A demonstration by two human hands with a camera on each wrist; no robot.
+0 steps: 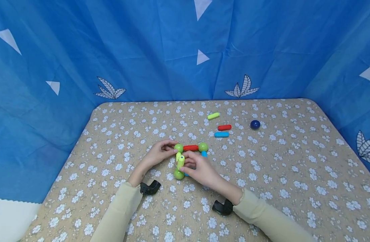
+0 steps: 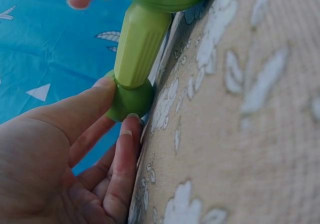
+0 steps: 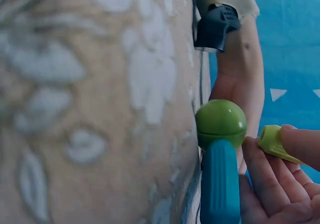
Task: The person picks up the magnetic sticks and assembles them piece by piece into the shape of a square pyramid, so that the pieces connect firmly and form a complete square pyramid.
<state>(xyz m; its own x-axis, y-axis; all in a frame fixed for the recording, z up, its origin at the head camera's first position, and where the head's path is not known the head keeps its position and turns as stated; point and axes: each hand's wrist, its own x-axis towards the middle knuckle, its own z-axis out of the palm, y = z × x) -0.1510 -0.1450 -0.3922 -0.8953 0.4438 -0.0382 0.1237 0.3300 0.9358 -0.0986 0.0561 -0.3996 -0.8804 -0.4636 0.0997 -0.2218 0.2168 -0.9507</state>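
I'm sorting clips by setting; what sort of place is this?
Probably an improvised tabletop filming booth: a printed blue curtain hangs behind a flower-patterned tablecloth, and a black camera sits at each wrist.

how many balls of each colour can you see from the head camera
Green balls: 3
Dark blue ball: 1
Total in sight: 4 (the right hand may hide more)

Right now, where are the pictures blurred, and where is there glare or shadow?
Right wrist view: nearest tablecloth blurred, green ball clearer, with a small glint; left wrist view: tablecloth soft toward the right edge; head view: mild shading in folds of the blue curtain.
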